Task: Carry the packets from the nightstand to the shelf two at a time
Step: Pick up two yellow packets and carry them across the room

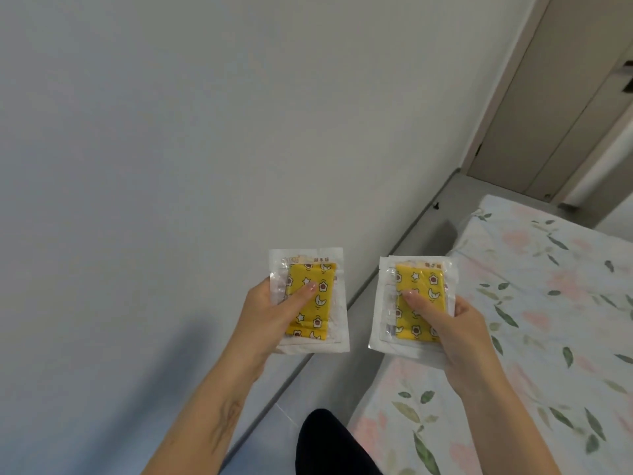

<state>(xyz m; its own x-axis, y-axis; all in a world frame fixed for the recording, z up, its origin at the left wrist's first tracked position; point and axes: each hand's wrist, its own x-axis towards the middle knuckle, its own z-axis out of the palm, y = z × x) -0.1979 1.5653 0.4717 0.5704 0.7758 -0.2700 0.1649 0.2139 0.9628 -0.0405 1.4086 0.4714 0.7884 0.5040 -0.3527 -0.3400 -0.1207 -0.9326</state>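
- Left hand [270,317]: thumb laid flat across the face of the left packet [310,301], remaining fingers curled behind it and out of sight; the packet is pinched between thumb and those fingers.
- Right hand [455,334]: same grip on the right packet [412,303], thumb on the front, other fingers hidden behind.
- Both packets: clear-and-white sealed wrappers with a yellow insert printed with stars, moons and flowers. Held upright in the air, side by side, apart from each other, in front of the wall [205,132].
- Each wrapper appears to be more than one layer thick, possibly stacked packets; the edges are too blurred to confirm.
- Printed text at the packet tops is illegible.
- Bed [548,303] with floral sheet lies right of the hands, cut off by the frame.
- Door [555,108] at upper right, partly out of frame.
- Dark trouser leg [329,443] at the bottom edge.
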